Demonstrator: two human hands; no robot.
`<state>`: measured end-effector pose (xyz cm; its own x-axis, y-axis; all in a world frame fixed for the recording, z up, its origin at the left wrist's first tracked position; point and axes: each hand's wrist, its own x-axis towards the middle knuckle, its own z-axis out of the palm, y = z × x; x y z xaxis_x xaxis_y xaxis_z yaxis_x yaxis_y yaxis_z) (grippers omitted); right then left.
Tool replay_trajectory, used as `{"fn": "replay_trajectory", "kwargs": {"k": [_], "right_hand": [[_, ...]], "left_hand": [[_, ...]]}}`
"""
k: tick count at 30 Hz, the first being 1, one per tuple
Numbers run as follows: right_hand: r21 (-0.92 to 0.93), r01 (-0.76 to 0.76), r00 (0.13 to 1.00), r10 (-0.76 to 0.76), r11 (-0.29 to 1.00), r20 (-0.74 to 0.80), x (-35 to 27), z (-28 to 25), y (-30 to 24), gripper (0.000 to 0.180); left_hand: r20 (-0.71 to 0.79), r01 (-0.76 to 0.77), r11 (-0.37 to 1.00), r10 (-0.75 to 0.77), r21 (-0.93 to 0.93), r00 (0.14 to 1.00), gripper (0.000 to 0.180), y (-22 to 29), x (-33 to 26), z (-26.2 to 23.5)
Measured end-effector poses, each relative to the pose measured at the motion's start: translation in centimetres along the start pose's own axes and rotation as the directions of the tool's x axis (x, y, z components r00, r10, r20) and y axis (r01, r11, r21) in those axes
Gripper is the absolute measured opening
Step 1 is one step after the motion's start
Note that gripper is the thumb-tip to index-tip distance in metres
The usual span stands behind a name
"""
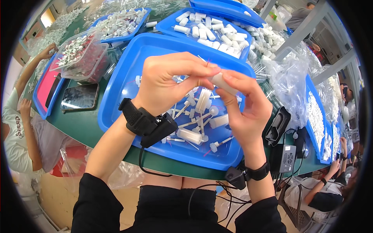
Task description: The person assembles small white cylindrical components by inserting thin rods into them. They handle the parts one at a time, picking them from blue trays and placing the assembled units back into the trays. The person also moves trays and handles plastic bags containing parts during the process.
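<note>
Over a large blue tray (163, 42), my hands meet fingertip to fingertip. My right hand (246, 99) grips a short white plastic cylinder (224, 83) between thumb and fingers. Against its upper left end, my left hand (171, 73) is closed in a pinch. A thin pale tip and a fine reddish strand show at those fingers; what they hold is mostly hidden. Below, in the tray, lie several white stemmed plastic parts (213, 146) and more white cylinders (189, 136), some with fine pink strands among them.
Behind stands a blue tray of white cylinders (210, 33). To the left are a clear tub of stick-like parts (79, 50) and a phone (79, 96). A black case (278, 126) and a cabled box (288, 158) sit right. Co-workers' arms (29, 143) show at both sides.
</note>
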<state>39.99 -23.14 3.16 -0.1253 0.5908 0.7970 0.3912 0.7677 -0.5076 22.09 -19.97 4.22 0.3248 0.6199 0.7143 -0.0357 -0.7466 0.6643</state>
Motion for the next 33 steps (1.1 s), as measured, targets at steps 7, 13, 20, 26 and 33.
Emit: {"fn": "replay_trajectory", "kwargs": {"k": [7,13,20,26,33], "right_hand": [[0.431,-0.369,0.928,0.350,0.823,0.128,0.0,0.0,-0.6,0.022],[0.418,-0.411,0.909,0.398,0.810,0.121,-0.2,0.3,-0.2,0.024],[0.234,-0.322,0.944,0.329,0.917,0.012,-1.0,0.6,-0.4,0.020],[0.153,-0.221,0.973,0.229,0.963,-0.036,-1.1,0.7,-0.4,0.021],[0.028,-0.147,0.989,0.147,0.989,-0.026,-0.9,0.4,-0.2,0.023]], "left_hand": [[-0.086,0.267,0.927,-0.298,-0.262,0.951,0.026,0.1,0.1,0.5],[0.006,0.349,0.895,-0.362,-0.277,0.932,0.026,-0.2,0.0,0.4],[0.051,0.334,0.922,-0.331,-0.195,0.942,0.022,0.1,0.1,-0.2],[0.019,0.150,0.984,-0.149,-0.100,0.989,0.023,-0.1,-0.2,0.0],[-0.012,0.088,0.996,-0.088,-0.030,0.996,0.025,0.1,-0.1,0.4]]}}
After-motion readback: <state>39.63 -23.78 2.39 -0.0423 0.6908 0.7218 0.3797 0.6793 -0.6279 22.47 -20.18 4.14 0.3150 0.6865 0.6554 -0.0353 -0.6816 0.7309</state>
